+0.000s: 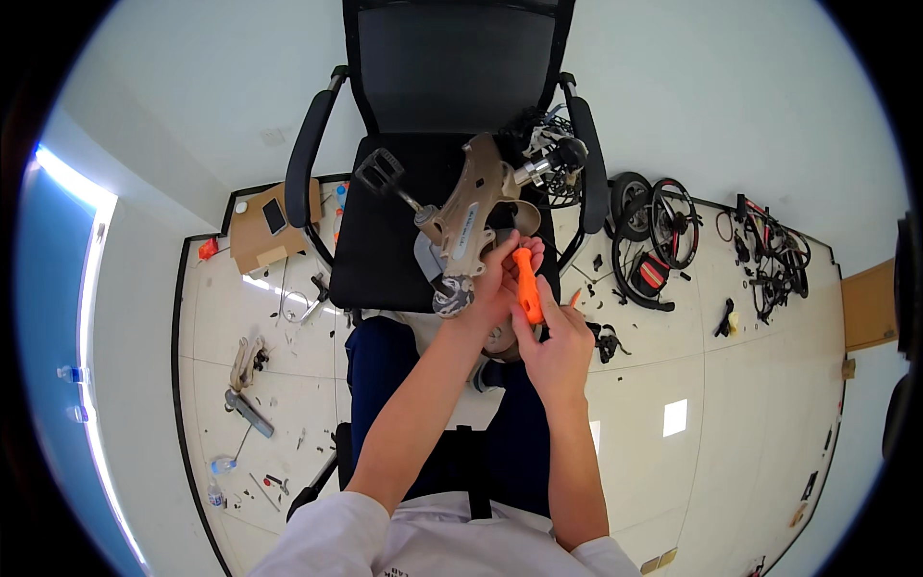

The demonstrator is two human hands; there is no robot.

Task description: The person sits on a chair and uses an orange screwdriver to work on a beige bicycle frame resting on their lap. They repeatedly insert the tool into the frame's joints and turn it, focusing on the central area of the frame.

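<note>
A tan metal bicycle-frame assembly (461, 236) with a black pedal (382, 171) and a chrome tube rests on the black seat of an office chair (370, 269) in front of me. My left hand (497, 284) is closed on its lower right part, fingertips beside the screwdriver's front end. My right hand (555, 341) grips an orange-handled screwdriver (528, 284), which points up into the assembly; its tip is hidden. A tangle of black parts (553, 188) lies at the seat's back right.
Bicycle wheels (674, 221) and bike frames (769, 255) lie on the tiled floor to the right. At left are a cardboard piece (255, 245) with a phone (275, 216), metal parts (248, 409), bottles (216, 490) and scattered hardware. My legs are below the seat's front edge.
</note>
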